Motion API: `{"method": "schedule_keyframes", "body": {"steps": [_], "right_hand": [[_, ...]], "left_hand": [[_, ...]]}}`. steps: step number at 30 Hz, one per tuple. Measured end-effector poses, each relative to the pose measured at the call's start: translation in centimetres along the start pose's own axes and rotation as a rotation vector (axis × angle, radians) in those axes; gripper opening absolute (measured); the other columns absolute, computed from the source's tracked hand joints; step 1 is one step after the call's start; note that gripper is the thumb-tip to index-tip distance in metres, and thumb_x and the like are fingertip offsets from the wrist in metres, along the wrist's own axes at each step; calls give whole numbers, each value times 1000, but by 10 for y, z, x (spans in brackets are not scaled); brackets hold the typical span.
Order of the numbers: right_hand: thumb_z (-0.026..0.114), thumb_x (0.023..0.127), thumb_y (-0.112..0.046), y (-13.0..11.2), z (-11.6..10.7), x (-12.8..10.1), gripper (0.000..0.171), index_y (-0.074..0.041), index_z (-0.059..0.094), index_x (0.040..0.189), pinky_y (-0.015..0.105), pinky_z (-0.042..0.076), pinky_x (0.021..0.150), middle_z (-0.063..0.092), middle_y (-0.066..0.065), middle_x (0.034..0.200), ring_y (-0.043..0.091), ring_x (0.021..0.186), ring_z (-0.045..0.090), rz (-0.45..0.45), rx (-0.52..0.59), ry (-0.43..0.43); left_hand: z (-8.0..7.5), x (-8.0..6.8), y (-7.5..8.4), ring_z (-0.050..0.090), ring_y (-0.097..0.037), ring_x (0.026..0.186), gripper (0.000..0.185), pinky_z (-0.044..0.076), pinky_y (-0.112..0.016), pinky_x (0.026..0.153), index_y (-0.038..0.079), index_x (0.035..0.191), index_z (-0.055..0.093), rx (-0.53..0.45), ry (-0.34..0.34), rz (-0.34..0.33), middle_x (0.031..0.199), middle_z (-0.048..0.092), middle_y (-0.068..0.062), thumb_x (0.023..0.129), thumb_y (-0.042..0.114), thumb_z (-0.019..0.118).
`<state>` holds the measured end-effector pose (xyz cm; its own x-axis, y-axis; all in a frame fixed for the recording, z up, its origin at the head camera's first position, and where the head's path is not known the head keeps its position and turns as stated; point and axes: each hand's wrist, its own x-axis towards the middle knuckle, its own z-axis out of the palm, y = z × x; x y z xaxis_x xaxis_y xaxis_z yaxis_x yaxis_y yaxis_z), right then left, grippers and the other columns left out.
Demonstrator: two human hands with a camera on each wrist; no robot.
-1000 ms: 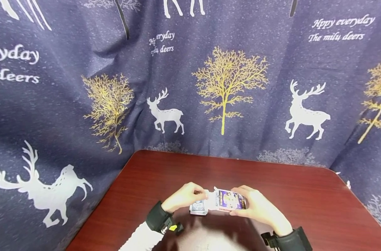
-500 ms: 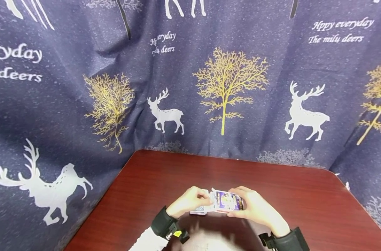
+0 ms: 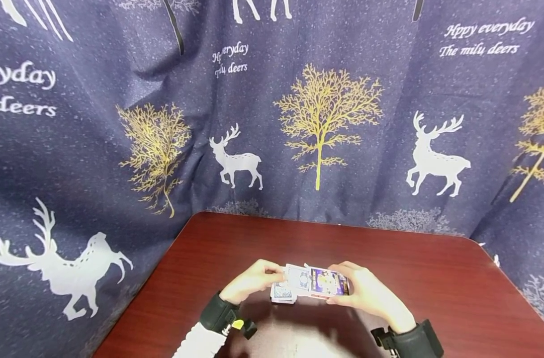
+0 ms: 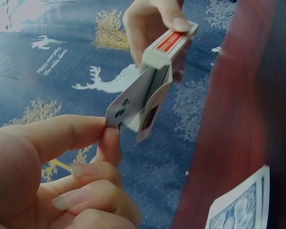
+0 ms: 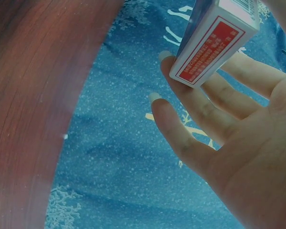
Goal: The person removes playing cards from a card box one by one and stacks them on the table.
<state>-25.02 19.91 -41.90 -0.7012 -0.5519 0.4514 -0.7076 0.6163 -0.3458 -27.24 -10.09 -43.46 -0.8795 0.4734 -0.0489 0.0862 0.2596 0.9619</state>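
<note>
My left hand (image 3: 253, 280) pinches the end of a playing card (image 4: 125, 109) between thumb and index finger. The card sticks partly out of the open end of a card box (image 3: 329, 283). My right hand (image 3: 368, 292) grips this box by its edges, holding it above the table. One face of the box is purple, and a narrow side (image 5: 209, 53) carries a red panel. Beneath the left hand, a stack of playing cards (image 3: 283, 294) lies on the table with patterned backs up. How many cards are inside the box is hidden.
The dark red table (image 3: 236, 238) has rounded far corners. Behind it hangs a blue cloth (image 3: 357, 164) printed with deer and trees. Each wrist wears a black band, the left one (image 3: 218, 312) and the right one (image 3: 415, 340).
The left hand first moved right to the box's open end. It has since drawn back left, pinching a card that now shows between hand and box. The right hand has barely moved.
</note>
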Motion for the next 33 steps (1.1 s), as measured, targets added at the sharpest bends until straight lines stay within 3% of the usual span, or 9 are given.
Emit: {"method": "schedule_keyframes", "body": {"steps": [7, 14, 19, 28, 33], "right_hand": [[83, 69, -44, 0, 2, 0, 56, -12, 66, 111, 21, 47, 70, 63, -7, 98, 0, 82, 53, 5, 0, -1], [83, 69, -44, 0, 1, 0, 56, -14, 66, 112, 21, 47, 70, 62, -9, 98, 0, 82, 53, 15, -4, -11], [83, 69, -44, -1, 1, 0, 55, -13, 66, 111, 21, 47, 70, 62, -9, 96, 0, 81, 53, 3, 1, 1], [82, 69, -43, -1, -1, 0, 55, -12, 66, 111, 20, 46, 68, 63, -6, 96, 0, 80, 53, -10, -8, 15], [82, 70, -44, -2, -4, 0, 55, -12, 66, 112, 20, 47, 68, 63, -5, 97, 1, 81, 54, 3, 2, 2]], "left_hand": [[-13, -6, -1, 36, -8, 56, 22, 24, -21, 46, -1, 95, 68, 18, 49, -27, 64, 46, 8, 89, 20, 65], [-24, -7, -5, 42, -10, 63, 22, 32, -24, 53, -2, 97, 68, 26, 120, -26, 68, 48, 5, 90, 19, 63], [-31, -2, -3, 43, -9, 61, 21, 32, -20, 52, -4, 98, 67, 7, 181, -2, 67, 47, 3, 91, 15, 61], [-51, 16, -4, 50, -15, 69, 25, 39, -23, 59, -9, 100, 66, 121, 230, 78, 74, 53, 4, 95, 13, 57], [-59, 19, 7, 52, -8, 66, 25, 39, -24, 58, -11, 98, 66, 137, 257, 70, 73, 59, 0, 97, 12, 55]]}}
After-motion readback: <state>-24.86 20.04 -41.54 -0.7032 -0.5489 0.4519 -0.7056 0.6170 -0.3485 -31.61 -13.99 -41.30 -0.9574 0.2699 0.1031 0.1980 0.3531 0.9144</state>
